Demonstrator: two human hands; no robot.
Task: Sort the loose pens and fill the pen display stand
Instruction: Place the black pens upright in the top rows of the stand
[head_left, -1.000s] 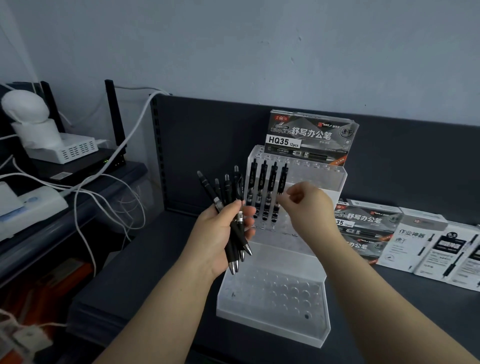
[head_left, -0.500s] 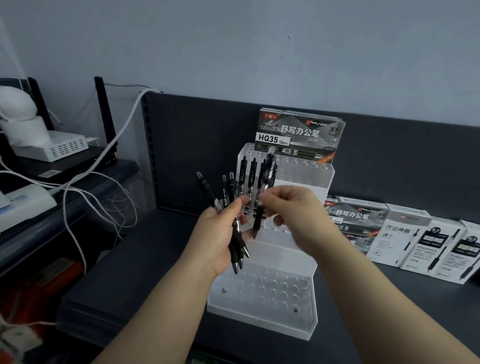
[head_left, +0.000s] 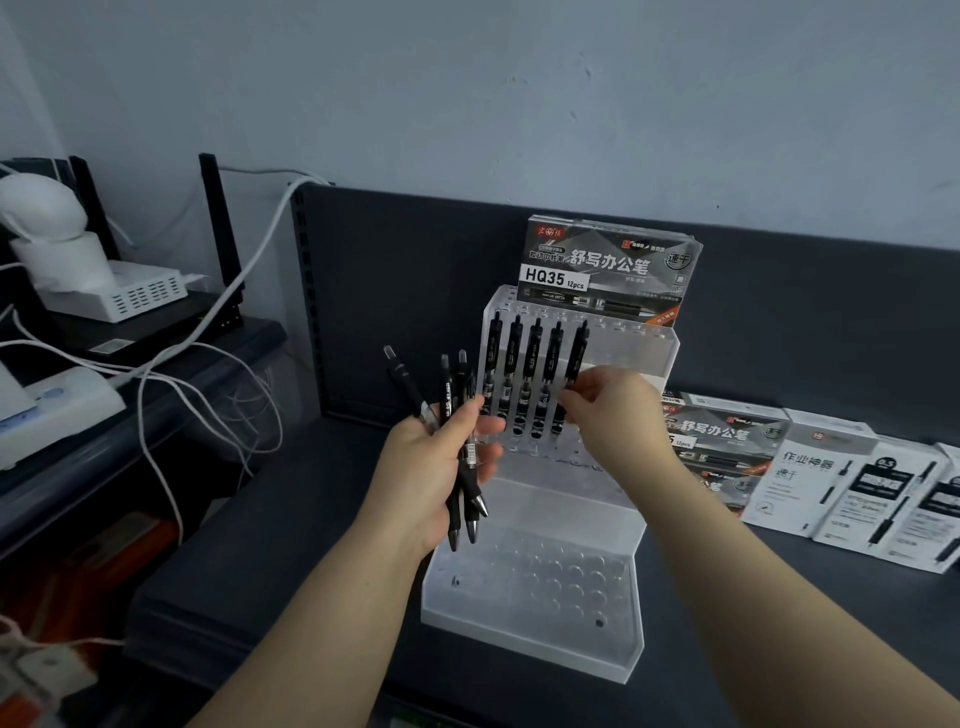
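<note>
The right hand (head_left: 609, 411) is pinching a fifth pen (head_left: 575, 358) into the top row of the stand (head_left: 530, 642); the left hand (head_left: 423, 470), at nine o'clock, is gripping spares (head_left: 447, 392). Most holes (head_left: 566, 571) are standing empty.

Colour log: loose pens (head_left: 447, 395) black barrels, silver tips. Racked pens (head_left: 532, 358) black. Display stand (head_left: 540, 587) clear, frosted, grid of round holes. Top box (head_left: 608, 270) grey-black, white label, orange corner. Side boxes (head_left: 831, 488) white, black print. Shelf (head_left: 311, 493) dark grey.

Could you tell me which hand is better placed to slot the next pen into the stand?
Likely right: the right hand pinches the fifth pen, beside the empty holes; the left hand grips the loose pens.
</note>
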